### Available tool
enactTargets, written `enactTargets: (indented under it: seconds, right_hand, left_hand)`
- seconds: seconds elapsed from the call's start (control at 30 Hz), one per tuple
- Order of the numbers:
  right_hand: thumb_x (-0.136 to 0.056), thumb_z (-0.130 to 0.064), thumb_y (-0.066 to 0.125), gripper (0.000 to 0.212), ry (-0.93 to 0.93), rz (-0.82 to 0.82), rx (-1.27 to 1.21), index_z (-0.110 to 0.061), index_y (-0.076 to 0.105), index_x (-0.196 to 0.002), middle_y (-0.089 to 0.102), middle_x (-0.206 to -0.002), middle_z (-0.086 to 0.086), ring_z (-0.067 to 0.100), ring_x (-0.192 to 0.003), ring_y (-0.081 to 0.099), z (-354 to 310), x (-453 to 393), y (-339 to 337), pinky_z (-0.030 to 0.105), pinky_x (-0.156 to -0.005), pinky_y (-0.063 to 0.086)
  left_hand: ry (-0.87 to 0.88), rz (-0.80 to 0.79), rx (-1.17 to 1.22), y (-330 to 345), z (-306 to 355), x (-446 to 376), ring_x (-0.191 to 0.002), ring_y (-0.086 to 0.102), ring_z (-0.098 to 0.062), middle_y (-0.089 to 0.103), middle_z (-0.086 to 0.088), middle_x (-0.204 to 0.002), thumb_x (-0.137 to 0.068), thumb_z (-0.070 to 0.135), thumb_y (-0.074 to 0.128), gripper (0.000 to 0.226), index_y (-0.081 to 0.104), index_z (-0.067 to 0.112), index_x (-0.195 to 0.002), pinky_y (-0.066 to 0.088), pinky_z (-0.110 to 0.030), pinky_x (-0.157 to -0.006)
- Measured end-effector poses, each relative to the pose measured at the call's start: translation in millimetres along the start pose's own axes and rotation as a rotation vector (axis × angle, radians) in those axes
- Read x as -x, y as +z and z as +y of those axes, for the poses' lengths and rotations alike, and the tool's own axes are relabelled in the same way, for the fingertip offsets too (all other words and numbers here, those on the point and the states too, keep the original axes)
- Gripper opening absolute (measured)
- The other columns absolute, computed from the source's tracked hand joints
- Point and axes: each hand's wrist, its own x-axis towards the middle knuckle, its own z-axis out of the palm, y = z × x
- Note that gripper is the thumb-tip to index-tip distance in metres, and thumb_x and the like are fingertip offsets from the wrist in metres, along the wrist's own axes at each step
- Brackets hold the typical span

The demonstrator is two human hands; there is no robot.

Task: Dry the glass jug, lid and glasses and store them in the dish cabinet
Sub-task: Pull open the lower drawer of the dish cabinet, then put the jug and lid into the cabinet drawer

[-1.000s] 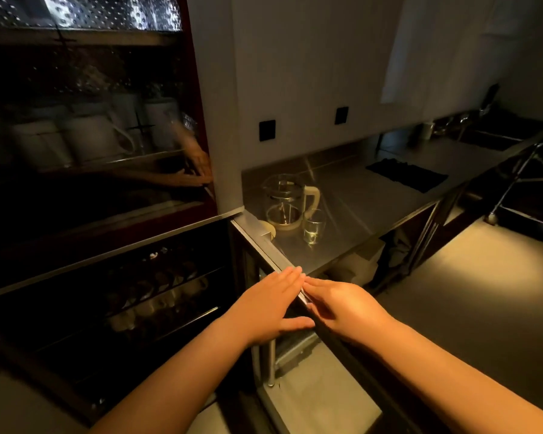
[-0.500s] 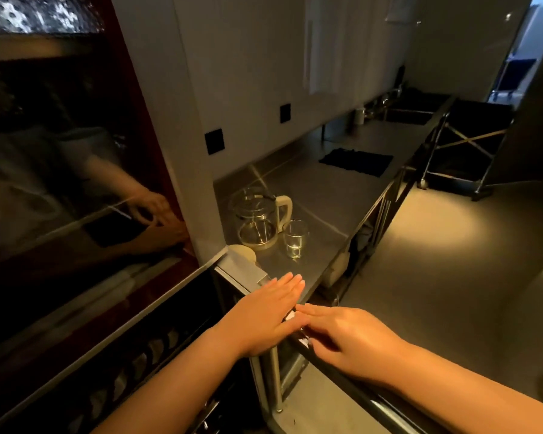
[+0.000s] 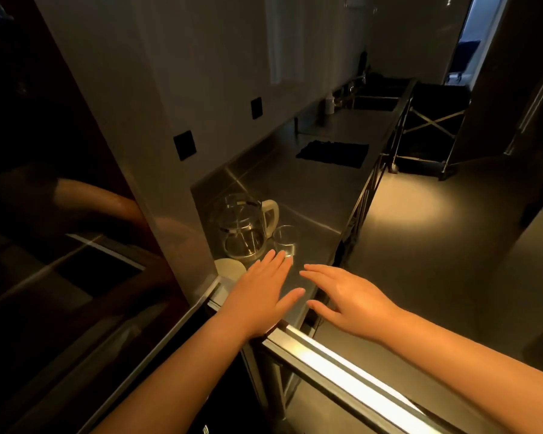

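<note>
Both hands reach over the near end of the steel bench (image 3: pixel 320 195) with fingers straight and spread, holding nothing. The left hand (image 3: pixel 261 292) has its fingertips just before the glass (image 3: pixel 285 239), whether touching cannot be told; the right hand (image 3: pixel 348 297) hovers beside it, apart. The jug (image 3: pixel 243 233), with its pale handle, stands upright against the cabinet (image 3: pixel 60 214) side, the glass just right of it. The round lid (image 3: pixel 229 268) lies flat in front of the jug. A dark cloth (image 3: pixel 333 153) lies farther along the bench.

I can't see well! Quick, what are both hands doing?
Left hand: open, holding nothing, fingers straight.
Right hand: open, holding nothing.
</note>
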Motion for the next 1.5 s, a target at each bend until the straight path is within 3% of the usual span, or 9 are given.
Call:
enactTargets:
  seconds: [0.2, 0.6, 0.83, 1.03, 1.2, 1.5]
  right_hand:
    - [-0.093, -0.047, 0.047, 0.057, 0.049, 0.01, -0.05, -0.031, 0.029, -0.145, 0.033, -0.149, -0.011, 0.006, -0.135, 0.033, 42, -57, 6, 0.016, -0.101, 0.028]
    - [-0.09, -0.042, 0.053, 0.058, 0.13, -0.016, -0.15, -0.026, 0.034, -0.142, 0.039, -0.146, -0.005, 0.01, -0.13, 0.041, 121, -158, 31, 0.024, -0.101, 0.038]
    - [-0.09, -0.037, 0.056, 0.057, 0.11, -0.036, -0.204, -0.02, 0.036, -0.141, 0.041, -0.143, 0.001, 0.017, -0.128, 0.043, 130, -212, 54, 0.029, -0.101, 0.039]
    - [-0.09, -0.033, 0.056, 0.058, 0.086, -0.074, -0.206, -0.017, 0.035, -0.142, 0.039, -0.144, 0.005, 0.023, -0.127, 0.042, 134, -252, 71, 0.033, -0.099, 0.041]
    - [-0.092, -0.034, 0.054, 0.059, 0.104, -0.091, -0.226, -0.015, 0.033, -0.144, 0.027, -0.152, 0.007, 0.024, -0.137, 0.032, 140, -280, 84, 0.036, -0.105, 0.035]
    - [-0.093, -0.026, 0.054, 0.061, 0.09, -0.11, -0.301, -0.015, 0.029, -0.147, 0.023, -0.155, 0.007, 0.024, -0.142, 0.022, 146, -318, 109, 0.036, -0.113, 0.023]
  left_hand:
    - [-0.19, -0.004, 0.019, -9, -12, -54, -0.144, -0.004, -0.017, 0.003, -0.002, -0.158, -0.094, 0.06, 0.022, 0.071, 0.004, 0.021, -0.15, 0.003, -0.035, -0.115]
    - [-0.452, -0.237, -0.086, 3, -44, -138, -0.145, -0.004, -0.026, -0.001, -0.009, -0.158, -0.097, 0.054, 0.027, 0.071, 0.002, 0.015, -0.151, 0.006, -0.044, -0.117]
    - [-0.572, -0.322, -0.135, 26, -64, -160, -0.144, -0.005, -0.03, -0.004, -0.012, -0.158, -0.098, 0.052, 0.025, 0.072, -0.003, 0.012, -0.15, 0.007, -0.045, -0.117]
    - [-0.652, -0.283, -0.096, 43, -73, -168, -0.145, -0.001, -0.029, 0.0, -0.012, -0.158, -0.098, 0.047, 0.029, 0.07, -0.001, 0.012, -0.15, 0.011, -0.045, -0.115]
    - [-0.763, -0.346, -0.061, 58, -92, -169, -0.144, 0.003, -0.031, 0.003, -0.012, -0.158, -0.098, 0.042, 0.035, 0.068, 0.003, 0.013, -0.15, 0.016, -0.045, -0.113]
    - [-1.095, -0.408, 0.102, 95, -138, -168, -0.143, 0.005, -0.035, 0.002, -0.014, -0.157, -0.096, 0.037, 0.04, 0.068, 0.006, 0.014, -0.15, 0.021, -0.047, -0.111]
